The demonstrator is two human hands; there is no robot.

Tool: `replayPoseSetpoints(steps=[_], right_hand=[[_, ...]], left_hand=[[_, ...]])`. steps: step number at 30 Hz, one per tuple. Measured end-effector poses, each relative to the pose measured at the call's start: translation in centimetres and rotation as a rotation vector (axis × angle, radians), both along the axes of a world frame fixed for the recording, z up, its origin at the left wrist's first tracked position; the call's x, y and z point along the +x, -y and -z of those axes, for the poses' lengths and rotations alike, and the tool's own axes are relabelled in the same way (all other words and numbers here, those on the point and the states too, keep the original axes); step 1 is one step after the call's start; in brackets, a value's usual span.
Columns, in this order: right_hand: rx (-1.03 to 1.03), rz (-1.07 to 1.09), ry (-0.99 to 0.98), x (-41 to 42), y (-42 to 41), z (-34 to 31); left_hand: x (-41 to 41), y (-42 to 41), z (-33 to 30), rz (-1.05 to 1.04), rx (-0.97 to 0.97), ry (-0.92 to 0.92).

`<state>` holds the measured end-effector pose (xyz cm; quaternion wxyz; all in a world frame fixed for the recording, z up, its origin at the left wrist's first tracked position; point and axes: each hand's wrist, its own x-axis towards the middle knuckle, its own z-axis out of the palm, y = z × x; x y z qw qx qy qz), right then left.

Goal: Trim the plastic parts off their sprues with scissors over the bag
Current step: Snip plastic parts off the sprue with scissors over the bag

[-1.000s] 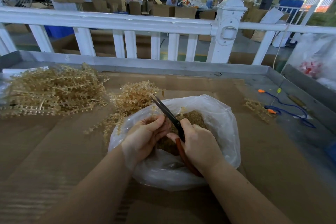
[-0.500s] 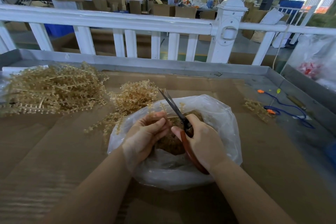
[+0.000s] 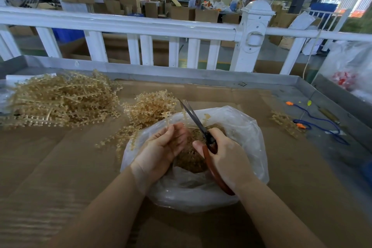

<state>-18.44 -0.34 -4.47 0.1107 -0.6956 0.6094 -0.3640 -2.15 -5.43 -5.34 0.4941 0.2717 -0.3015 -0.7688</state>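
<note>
Over the clear plastic bag (image 3: 241, 127), which lay open on the cardboard-covered surface (image 3: 60, 167) with a heap of trimmed tan pieces (image 3: 191, 159) inside it, a thin translucent tan plastic sprue (image 3: 171, 121) was pinched between the thumb and fingers of the left hand (image 3: 163, 147). The red-handled steel scissors (image 3: 201, 129) were gripped by the right hand (image 3: 227, 157), its fingers curled around the handles, and the dark blades were pointed up and away, nearly closed, just beside the sprue's far end. Whether a part was caught between the blades at that instant could not be told. The step in hand was judged to be the snipping of the parts remaining on that sprue. For it to be done well, the sprue would best be kept directly above the bag's mouth, so that each cut piece dropped inside rather than onto the cardboard, and the blades would best be set close against the part so that little stub was left. The holding fingers would need to be kept clear of the blades. A large pile of untrimmed tan sprues (image 3: 60, 100) lay well apart at the left, and a smaller pile (image 3: 149, 106) lay just behind the bag's rim, so much of the task was judged to be left. A small cluster of sprues (image 3: 281, 120) and a blue cord with orange ends (image 3: 320, 125) lay at the right.
</note>
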Motion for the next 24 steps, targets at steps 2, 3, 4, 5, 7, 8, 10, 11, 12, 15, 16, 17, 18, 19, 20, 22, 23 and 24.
replayPoseSetpoints(steps=[2, 3, 4, 5, 7, 8, 10, 11, 12, 15, 16, 17, 18, 19, 20, 22, 23, 24], right_hand=[[-0.005, 0.002, -0.009, 0.11, -0.13, 0.03], [-0.01, 0.004, -0.014, 0.16, -0.19, 0.05], [-0.02, 0.006, -0.017, 0.18, -0.25, 0.07], [-0.029, 0.007, -0.017, 0.19, -0.29, 0.1], [-0.035, 0.008, -0.021, 0.21, -0.37, 0.1], [-0.035, 0.009, -0.024, 0.2, -0.39, 0.08], [-0.039, 0.007, -0.024, 0.15, -0.46, 0.1], [-0.043, 0.003, -0.022, 0.13, -0.51, 0.12], [-0.043, -0.003, -0.021, 0.1, -0.57, 0.13], [-0.023, -0.029, -0.03, 0.12, -0.76, 0.21], [-0.019, -0.033, -0.043, 0.15, -0.83, 0.23], [-0.019, -0.034, -0.061, 0.18, -0.88, 0.27], [-0.02, -0.035, -0.077, 0.2, -0.91, 0.29], [-0.019, -0.034, -0.09, 0.24, -0.92, 0.32], [-0.015, -0.033, -0.1, 0.26, -0.91, 0.33], [-0.004, -0.029, -0.114, 0.29, -0.85, 0.34], [0.001, -0.028, -0.117, 0.28, -0.82, 0.37], [0.004, -0.027, -0.12, 0.27, -0.77, 0.41]], left_hand=[[0.01, 0.05, 0.17, -0.011, 0.008, 0.013], [-0.02, 0.03, 0.24, -0.015, 0.02, 0.025], [-0.03, -0.03, 0.24, -0.017, 0.034, 0.032], [-0.01, -0.12, 0.19, -0.018, 0.047, 0.032], [0.01, -0.21, 0.11, -0.013, 0.057, 0.008], [0.04, -0.18, 0.06, -0.013, 0.053, -0.01], [0.0, -0.07, 0.0, -0.028, 0.035, -0.02], [-0.09, 0.01, 0.0, -0.045, 0.026, -0.007], [-0.22, 0.08, 0.03, -0.065, 0.022, 0.01], [-0.42, 0.33, 0.23, -0.109, 0.027, 0.028], [-0.42, 0.4, 0.34, -0.116, 0.027, 0.021], [-0.4, 0.45, 0.41, -0.119, 0.025, 0.008], [-0.36, 0.48, 0.46, -0.119, 0.022, -0.009], [-0.33, 0.49, 0.49, -0.117, 0.016, -0.024], [-0.32, 0.45, 0.5, -0.118, 0.011, -0.037], [-0.39, 0.39, 0.48, -0.137, 0.021, -0.054], [-0.44, 0.38, 0.48, -0.151, 0.029, -0.061], [-0.49, 0.39, 0.52, -0.164, 0.032, -0.066]])
